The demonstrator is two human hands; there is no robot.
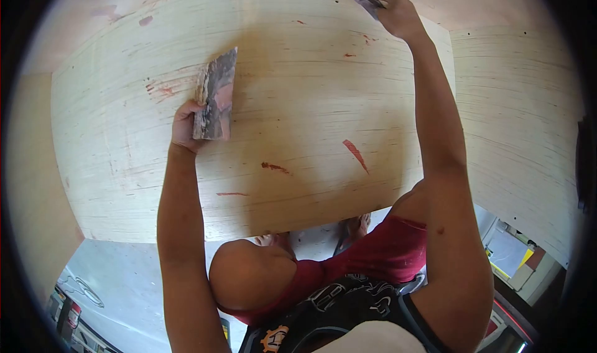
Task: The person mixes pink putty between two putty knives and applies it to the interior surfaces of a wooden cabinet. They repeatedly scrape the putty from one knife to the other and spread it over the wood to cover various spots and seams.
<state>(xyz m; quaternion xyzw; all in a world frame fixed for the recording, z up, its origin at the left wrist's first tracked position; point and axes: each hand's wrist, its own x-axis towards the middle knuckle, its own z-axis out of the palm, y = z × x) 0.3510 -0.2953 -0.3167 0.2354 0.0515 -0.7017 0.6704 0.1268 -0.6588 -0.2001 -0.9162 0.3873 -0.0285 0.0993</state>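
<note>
My left hand is closed on the handle edge of a wide filling knife. Its grey blade is smeared and carries a lump of pinkish filler; it is held up over the plywood panel. At the far edge of that panel, my right hand grips a smaller putty knife, its blade lying close to or against the wood near a small dark hole. Reddish filler patches mark the panel, among them a long streak and a short smear.
Plywood side panels stand at the right and left. Below the near edge are my knees and feet on a pale floor. A coil of cable lies at lower left, and a yellow-edged object at lower right.
</note>
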